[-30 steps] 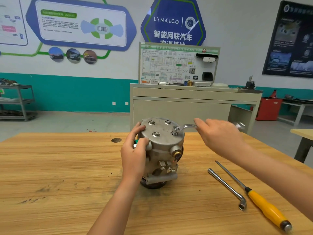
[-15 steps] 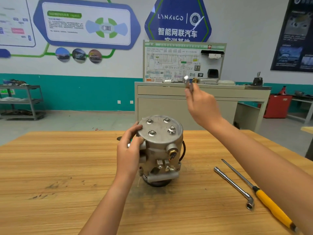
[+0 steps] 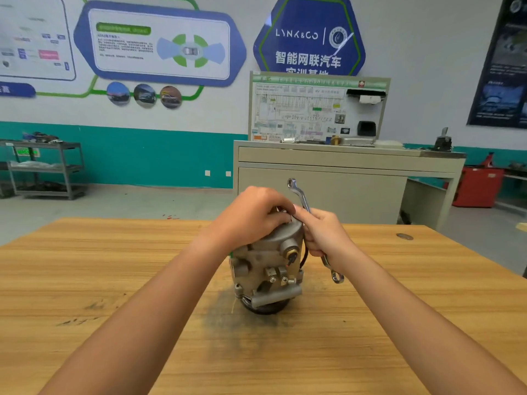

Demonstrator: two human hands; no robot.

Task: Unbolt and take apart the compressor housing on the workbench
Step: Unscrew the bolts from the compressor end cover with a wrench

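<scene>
The grey metal compressor housing stands upright on the wooden workbench. My left hand lies over its top plate with fingers curled on the bolts, hiding them. My right hand is beside the housing's right side and grips a silver ring spanner by its shaft; one ring end points up above the hand, the other hangs below the palm. Whether my left fingers pinch a bolt is hidden.
A grey cabinet with a wiring diagram board stands behind the bench. A metal shelf rack is at the far left and a red container at the far right. A small round hole marks the bench top at the right.
My right hand came down from the air with the spanner to the housing's right side. My left hand moved from the housing's side onto its top plate. The view shifted; the bench tools left the frame.
</scene>
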